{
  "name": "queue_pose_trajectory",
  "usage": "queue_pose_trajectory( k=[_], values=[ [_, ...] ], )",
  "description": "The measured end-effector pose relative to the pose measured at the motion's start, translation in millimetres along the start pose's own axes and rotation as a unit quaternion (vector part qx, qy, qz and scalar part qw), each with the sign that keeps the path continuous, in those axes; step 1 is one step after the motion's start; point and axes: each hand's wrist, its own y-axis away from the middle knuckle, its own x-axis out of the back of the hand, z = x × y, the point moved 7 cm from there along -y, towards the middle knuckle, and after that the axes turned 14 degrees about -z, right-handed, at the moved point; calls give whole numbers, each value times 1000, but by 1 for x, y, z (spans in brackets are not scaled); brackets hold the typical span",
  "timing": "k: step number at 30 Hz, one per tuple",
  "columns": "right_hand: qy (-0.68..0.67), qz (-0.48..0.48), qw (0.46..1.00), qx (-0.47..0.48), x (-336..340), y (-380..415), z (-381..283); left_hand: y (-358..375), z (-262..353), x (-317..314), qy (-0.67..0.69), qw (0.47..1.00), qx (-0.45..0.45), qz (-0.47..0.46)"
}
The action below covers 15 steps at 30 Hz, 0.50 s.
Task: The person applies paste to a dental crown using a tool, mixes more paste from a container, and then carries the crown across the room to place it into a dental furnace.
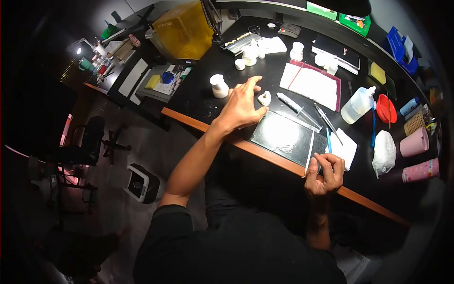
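My left hand [242, 105] is over the black desk with its fingers apart and nothing between them. It is beside a small whitish piece [264, 98] and a white jar [219, 86]. My right hand [325, 173], near the desk's front edge, pinches a thin white stick [309, 150], which points up and away. Between the hands lies a glass plate [279, 135] with a small clear smear on it. A syringe [299, 111] rests just past the plate, with tweezers [327, 122] to its right. A blue stick [329, 140] lies on a white paper [346, 147].
A squeeze bottle [358, 105], red bowl [386, 109], crumpled white bag [384, 154] and pink cup [414, 142] stand on the right. Beyond lie a white towel [309, 85] and a black notebook [336, 53]. A yellow box [182, 31] is at the back left.
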Motion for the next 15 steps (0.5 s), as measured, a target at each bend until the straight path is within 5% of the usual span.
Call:
queue_pose_trajectory(
  k=[15],
  values=[
    [-55,3,998,14,7,5,7,-18,-10,-18,-31,995,84,31]
  ],
)
